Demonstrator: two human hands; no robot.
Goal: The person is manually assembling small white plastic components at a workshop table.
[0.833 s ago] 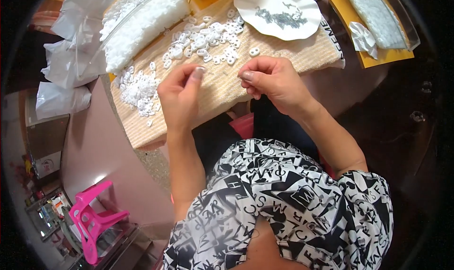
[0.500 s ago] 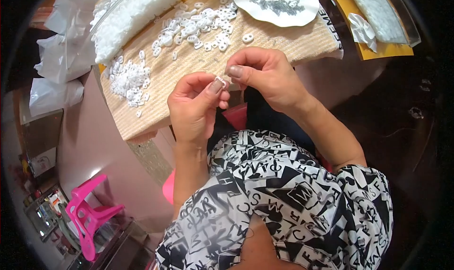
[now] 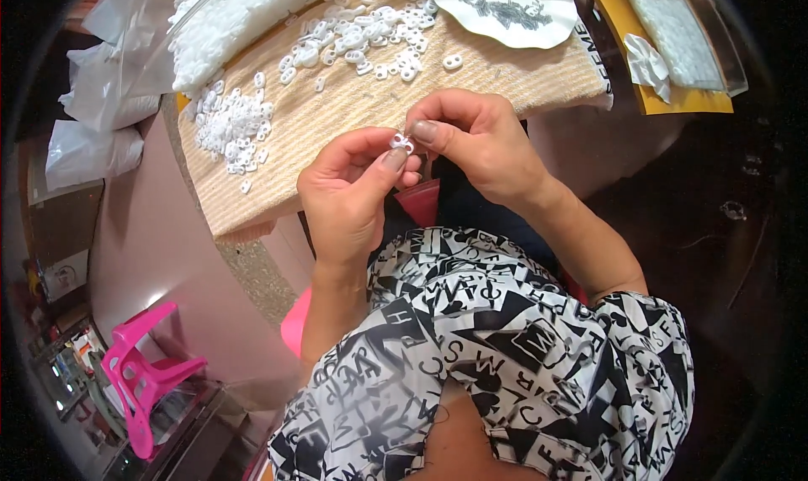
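Clamping a white two-holed piece [image 3: 403,143] in left hand [image 3: 347,191] near striped cloth [image 3: 282,157], seemingly steadying it for pinched-together right hand [image 3: 481,140].

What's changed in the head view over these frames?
The left hand moved right and bodyward, the right hand slightly left and bodyward; they now meet at a white piece the left pinches. Whether it was already held at first is unclear; no release shows. Plate, small-piece pile and larger-piece pile stayed put.
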